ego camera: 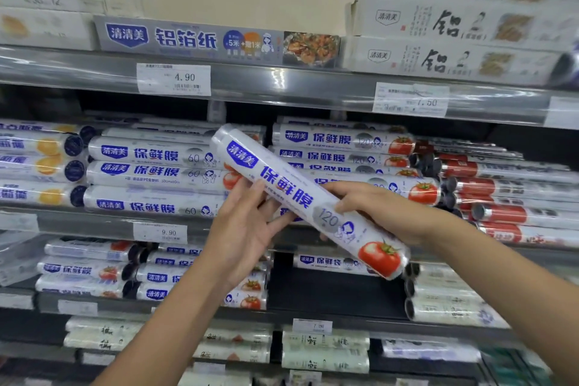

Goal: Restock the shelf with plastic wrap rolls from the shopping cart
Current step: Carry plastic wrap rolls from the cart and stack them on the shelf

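You hold one white plastic wrap roll with blue lettering and a red tomato print (291, 194) slantwise in front of the shelf. Its plain end is up left by the stacked rolls and its tomato end is low and to the right. Your left hand (247, 229) pinches it near mid-length, thumb on the front and fingers beneath. Your right hand (385, 213) wraps over the lower part, fingers curled across the top.

Behind the roll lies the stack of matching tomato-print rolls (344, 139). A dark gap shows between the stack's top and the grey shelf rail with price tags (282, 81). To the left, the rolls marked 60 (150, 172) sit packed tight. Below your right hand a dark open bay (335, 291) shows on the next shelf down.
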